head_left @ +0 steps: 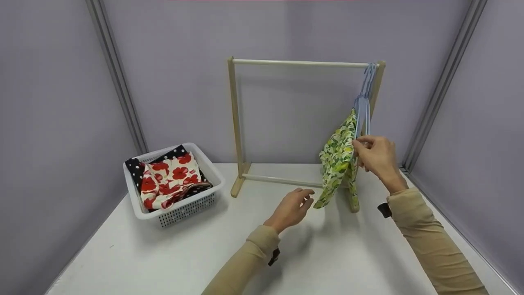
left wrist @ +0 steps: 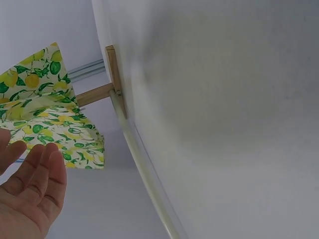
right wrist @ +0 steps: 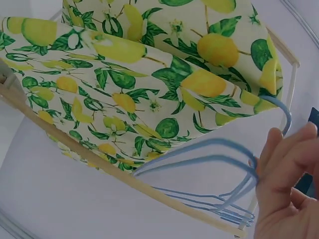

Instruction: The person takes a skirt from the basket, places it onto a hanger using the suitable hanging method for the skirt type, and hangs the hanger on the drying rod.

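Observation:
A white garment with a yellow-and-green lemon print (head_left: 338, 155) hangs from a blue hanger at the right end of the rack; its exact kind is unclear among the folds. My right hand (head_left: 377, 157) is at the garment's right side. In the right wrist view its bent fingers pinch the rounded end of a blue hanger (right wrist: 215, 143) beside the lemon-print fabric (right wrist: 124, 94). My left hand (head_left: 290, 208) is held just left of the garment's lower corner, fingers relaxed and nothing in them. In the left wrist view its palm (left wrist: 30, 199) faces the cloth.
Several blue hangers (head_left: 368, 82) crowd the right end of the rack's white rod (head_left: 299, 62). Wooden posts (head_left: 236, 119) hold up the rack. At the left stands a white basket (head_left: 213, 176) with red-flowered cloth (head_left: 174, 174) and black polka-dot cloth (head_left: 135, 168). Walls enclose the white table (head_left: 172, 262).

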A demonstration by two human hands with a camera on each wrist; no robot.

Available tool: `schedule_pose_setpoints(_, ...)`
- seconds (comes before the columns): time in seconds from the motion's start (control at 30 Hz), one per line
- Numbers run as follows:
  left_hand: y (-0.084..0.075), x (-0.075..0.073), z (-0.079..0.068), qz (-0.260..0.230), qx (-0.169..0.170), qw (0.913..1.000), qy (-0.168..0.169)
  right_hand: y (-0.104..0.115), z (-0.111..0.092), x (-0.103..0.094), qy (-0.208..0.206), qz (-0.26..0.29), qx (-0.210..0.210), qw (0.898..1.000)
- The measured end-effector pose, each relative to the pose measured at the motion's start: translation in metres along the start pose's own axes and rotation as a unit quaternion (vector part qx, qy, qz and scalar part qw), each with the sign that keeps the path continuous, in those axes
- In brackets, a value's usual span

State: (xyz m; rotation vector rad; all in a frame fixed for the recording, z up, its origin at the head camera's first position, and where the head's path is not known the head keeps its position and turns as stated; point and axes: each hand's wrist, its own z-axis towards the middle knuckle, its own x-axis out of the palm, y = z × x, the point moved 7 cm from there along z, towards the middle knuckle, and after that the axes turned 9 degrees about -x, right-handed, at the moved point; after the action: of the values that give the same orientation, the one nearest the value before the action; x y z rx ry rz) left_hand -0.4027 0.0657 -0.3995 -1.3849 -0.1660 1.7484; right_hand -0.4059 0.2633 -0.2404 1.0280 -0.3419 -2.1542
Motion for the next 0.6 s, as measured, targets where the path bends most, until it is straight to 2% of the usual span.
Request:
schedule_pose_setpoints(0.23, 0.003, -0.008, -0.004, 0.009, 0.008, 0.9999, -0.012, -0.001, -0.002, -0.009, -0.054, -0.013, -0.021, 0.998)
schedule_pose_setpoints(0.47, 0.009, -0.027, -0.006, -0.001, 0.013, 0.9989, -0.046, -0.006, -0.005, -0.016, -0.107, -0.016, -0.046, 0.993)
schedule_pose_setpoints(0.6, 0.015, -0.038, -0.008, -0.014, 0.011, 0.9984, -0.054, -0.008, -0.006, -0.019, -0.124, -0.006, -0.054, 0.991)
